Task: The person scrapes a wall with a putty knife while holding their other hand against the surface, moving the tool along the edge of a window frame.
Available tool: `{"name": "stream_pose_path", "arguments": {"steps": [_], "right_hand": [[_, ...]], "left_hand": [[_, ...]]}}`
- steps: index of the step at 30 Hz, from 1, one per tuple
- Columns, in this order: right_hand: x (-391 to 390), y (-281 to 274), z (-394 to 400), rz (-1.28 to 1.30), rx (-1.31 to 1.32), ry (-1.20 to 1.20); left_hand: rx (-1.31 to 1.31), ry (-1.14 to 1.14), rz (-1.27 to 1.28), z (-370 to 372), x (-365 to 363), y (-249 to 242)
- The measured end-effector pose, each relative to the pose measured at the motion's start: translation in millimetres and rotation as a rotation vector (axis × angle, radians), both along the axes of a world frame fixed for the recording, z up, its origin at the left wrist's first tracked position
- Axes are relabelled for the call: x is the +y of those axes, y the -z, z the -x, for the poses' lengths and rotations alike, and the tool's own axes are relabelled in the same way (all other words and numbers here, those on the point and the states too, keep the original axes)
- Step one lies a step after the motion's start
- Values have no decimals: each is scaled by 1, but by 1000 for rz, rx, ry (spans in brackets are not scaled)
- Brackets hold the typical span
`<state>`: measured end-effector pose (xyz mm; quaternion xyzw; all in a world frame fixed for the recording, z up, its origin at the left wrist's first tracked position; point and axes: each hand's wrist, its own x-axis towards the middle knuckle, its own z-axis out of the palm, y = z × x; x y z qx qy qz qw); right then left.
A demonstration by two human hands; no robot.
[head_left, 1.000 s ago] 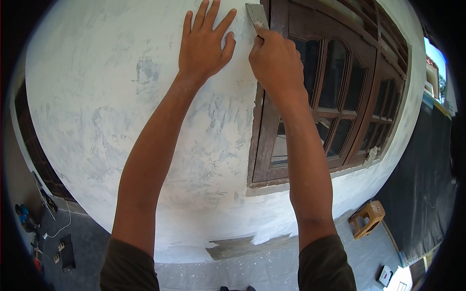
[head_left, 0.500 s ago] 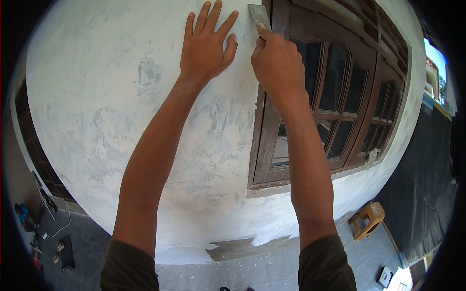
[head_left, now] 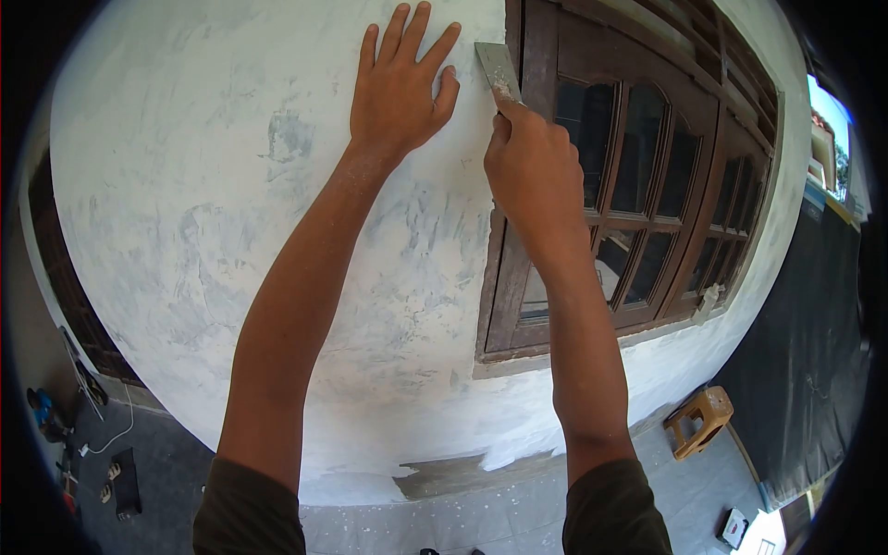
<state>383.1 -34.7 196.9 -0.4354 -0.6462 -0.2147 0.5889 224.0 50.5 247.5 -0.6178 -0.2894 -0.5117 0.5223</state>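
Observation:
Fingers spread, my left hand (head_left: 400, 88) lies flat against the white, patchy wall (head_left: 231, 231). My right hand (head_left: 535, 162) is wrapped round a putty knife (head_left: 500, 74), whose handle is mostly hidden in the fist. The knife's flat metal blade points up and to the left, its edge at the wall just left of the brown wooden window frame (head_left: 532, 46). Pale residue marks the blade near the handle.
Glass window panes (head_left: 638, 148) are right of my right hand. A brown stool (head_left: 703, 421) stands on the floor at lower right, near a dark sheet (head_left: 795, 351). Sandals (head_left: 111, 481), a white cable (head_left: 116, 435) and tools lie at lower left.
My right hand and the putty knife have moved down along the wall beside the window frame. My left hand stays spread on the wall, slightly shifted in view.

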Motion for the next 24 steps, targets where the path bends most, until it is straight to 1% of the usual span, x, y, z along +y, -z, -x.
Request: {"name": "stream_pose_path", "arguments": {"steps": [2,5,7,13,16,17,19,24], "right_hand": [[0,3,0,17,-4,10],[4,-20,1,49,35,-7],[2,-31,2,11,21,41],[-5,19,-2,123,-16,74],[3,-4,-1,83,11,24],[4,-10,-2,89,15,25],[3,-22,-3,17,-3,43],[-6,24,-6,104,-27,73]], "left_hand": [[-1,-2,-1,-1,0,3],[0,-9,-9,0,0,2],[0,-6,-19,0,0,-1],[-1,8,-4,-1,-1,1],[-8,-2,-4,-1,-1,-1],[-2,1,-8,0,-1,1],[4,4,-19,0,-2,-1],[1,4,-5,-1,-2,0]]}}
